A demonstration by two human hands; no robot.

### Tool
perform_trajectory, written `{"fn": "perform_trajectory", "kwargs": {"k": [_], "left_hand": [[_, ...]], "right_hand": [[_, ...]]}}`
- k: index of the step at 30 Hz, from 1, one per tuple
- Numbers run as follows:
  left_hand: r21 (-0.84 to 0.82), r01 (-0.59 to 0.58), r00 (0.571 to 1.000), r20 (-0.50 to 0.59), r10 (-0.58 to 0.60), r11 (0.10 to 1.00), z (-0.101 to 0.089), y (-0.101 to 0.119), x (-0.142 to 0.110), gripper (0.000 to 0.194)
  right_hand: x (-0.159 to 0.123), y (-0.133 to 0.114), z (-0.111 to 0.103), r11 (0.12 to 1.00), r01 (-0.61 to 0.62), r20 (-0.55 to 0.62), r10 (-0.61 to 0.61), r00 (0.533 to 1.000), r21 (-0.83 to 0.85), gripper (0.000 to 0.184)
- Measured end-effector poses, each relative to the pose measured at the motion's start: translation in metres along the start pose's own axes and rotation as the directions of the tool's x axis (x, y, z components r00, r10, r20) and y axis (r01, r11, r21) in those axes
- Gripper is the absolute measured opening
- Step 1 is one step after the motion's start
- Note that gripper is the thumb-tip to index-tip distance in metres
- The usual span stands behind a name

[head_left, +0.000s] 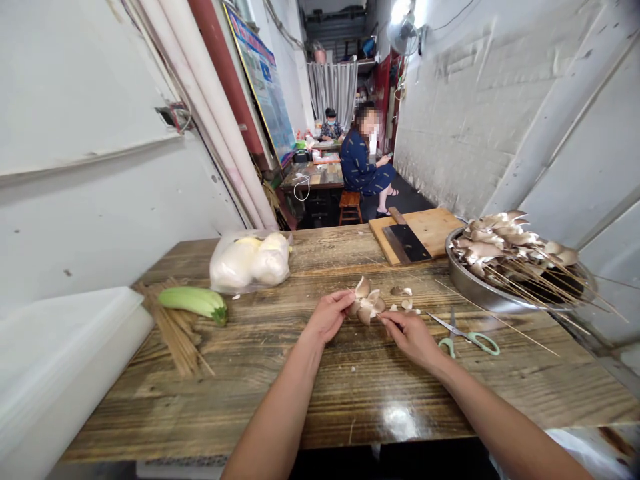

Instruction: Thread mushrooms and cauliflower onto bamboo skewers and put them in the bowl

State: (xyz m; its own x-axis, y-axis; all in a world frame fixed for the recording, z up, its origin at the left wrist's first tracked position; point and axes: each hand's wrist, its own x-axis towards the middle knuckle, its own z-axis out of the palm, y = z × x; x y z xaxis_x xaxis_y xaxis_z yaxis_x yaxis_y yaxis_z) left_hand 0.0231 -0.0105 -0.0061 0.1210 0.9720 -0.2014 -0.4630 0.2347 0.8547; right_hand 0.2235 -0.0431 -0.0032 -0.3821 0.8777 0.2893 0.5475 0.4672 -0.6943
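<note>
Over the middle of the wooden table, a small bunch of grey-brown oyster mushrooms is held between my two hands. My left hand pinches the bunch at its left side. From the right, my right hand is closed at the lower right edge of the bunch; whether a skewer is also in these fingers I cannot make out. Loose mushroom pieces lie just beyond my right hand. Beside that hand, scissors with pale green handles rest with their blades apart.
A metal basin at the right holds skewered mushrooms. Behind lies a cutting board with a cleaver. Leftward are bagged white food, a green squash, skewers and a white bin. Two people sit farther back.
</note>
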Motion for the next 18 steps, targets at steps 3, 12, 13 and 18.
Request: {"fn": "perform_trajectory", "kwargs": {"k": [3, 12, 13, 18], "left_hand": [[0.009, 0.041, 0.998, 0.042, -0.041, 0.999, 0.002, -0.003, -0.001, 0.027], [0.267, -0.156, 0.939, -0.257, 0.227, 0.951, -0.012, 0.010, 0.002, 0.041], [0.357, -0.164, 0.925, -0.267, 0.269, 0.920, -0.013, 0.006, 0.003, 0.038], [0.678, -0.204, 0.942, -0.060, 0.329, 0.706, 0.007, -0.014, 0.014, 0.023]], "right_hand": [[0.000, 0.000, 0.001, 1.000, 0.002, -0.010, -0.002, 1.000, -0.003, 0.027], [0.004, 0.012, -0.013, 0.996, 0.014, -0.279, 0.012, 0.960, 0.090, 0.025], [0.005, 0.014, -0.019, 0.995, 0.006, -0.347, 0.028, 0.937, 0.097, 0.025], [0.004, 0.015, -0.051, 0.993, -0.047, -0.633, 0.106, 0.766, 0.108, 0.026]]}}
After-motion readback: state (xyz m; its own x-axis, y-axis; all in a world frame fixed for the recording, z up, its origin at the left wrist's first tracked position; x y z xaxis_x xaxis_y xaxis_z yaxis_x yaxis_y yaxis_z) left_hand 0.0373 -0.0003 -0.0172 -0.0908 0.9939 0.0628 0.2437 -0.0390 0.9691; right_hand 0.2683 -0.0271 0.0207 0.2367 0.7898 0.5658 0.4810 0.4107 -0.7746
